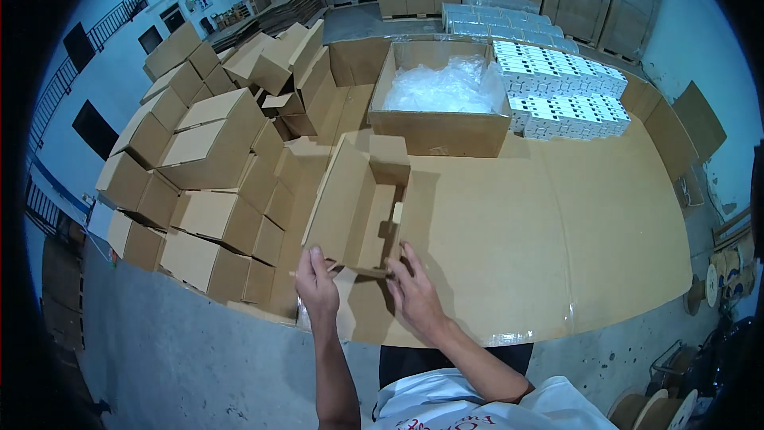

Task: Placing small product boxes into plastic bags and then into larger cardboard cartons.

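Your left hand [318, 290] pinches the open box [350, 211] at its near left corner; your right hand [415, 293] grips the near right

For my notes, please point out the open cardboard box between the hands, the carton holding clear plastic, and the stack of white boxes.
Open cardboard box [348, 209]: head view, large left panel.
Carton holding clear plastic [438, 132]: head view, front wall.
Stack of white boxes [557, 82]: head view, upper tier.
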`<action>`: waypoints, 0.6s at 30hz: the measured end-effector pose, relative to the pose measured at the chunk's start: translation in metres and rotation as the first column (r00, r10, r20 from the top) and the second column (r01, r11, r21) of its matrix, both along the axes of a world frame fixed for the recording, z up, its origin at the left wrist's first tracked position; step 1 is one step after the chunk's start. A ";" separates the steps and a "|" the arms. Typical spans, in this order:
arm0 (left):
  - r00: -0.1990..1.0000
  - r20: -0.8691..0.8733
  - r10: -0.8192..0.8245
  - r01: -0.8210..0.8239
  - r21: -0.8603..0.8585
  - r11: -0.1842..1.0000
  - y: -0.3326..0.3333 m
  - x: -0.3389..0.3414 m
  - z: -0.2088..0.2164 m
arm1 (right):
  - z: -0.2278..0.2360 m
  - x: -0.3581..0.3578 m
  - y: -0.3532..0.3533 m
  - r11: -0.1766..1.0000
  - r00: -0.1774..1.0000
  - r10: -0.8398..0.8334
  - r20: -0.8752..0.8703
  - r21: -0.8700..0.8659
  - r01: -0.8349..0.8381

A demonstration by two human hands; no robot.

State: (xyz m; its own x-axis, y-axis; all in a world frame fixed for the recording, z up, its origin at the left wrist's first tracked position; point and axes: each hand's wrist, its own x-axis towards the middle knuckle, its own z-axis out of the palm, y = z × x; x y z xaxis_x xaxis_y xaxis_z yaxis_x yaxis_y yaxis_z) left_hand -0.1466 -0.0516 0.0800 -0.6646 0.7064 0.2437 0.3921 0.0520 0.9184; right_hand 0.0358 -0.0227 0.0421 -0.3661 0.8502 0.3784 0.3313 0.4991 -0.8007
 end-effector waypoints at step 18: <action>0.916 0.378 -0.134 0.107 0.092 0.990 0.153 0.041 -0.042 | -0.042 0.062 0.149 0.941 0.983 -0.172 -0.067 0.282 0.185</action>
State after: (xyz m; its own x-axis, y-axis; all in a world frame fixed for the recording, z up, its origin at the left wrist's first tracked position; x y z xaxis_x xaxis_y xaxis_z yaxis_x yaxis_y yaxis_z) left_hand -0.1055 0.1016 0.0380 -0.6275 0.7777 0.0384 0.0098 -0.0414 0.9991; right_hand 0.0980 0.1266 -0.0003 -0.1974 0.7540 0.6265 0.4059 0.6446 -0.6479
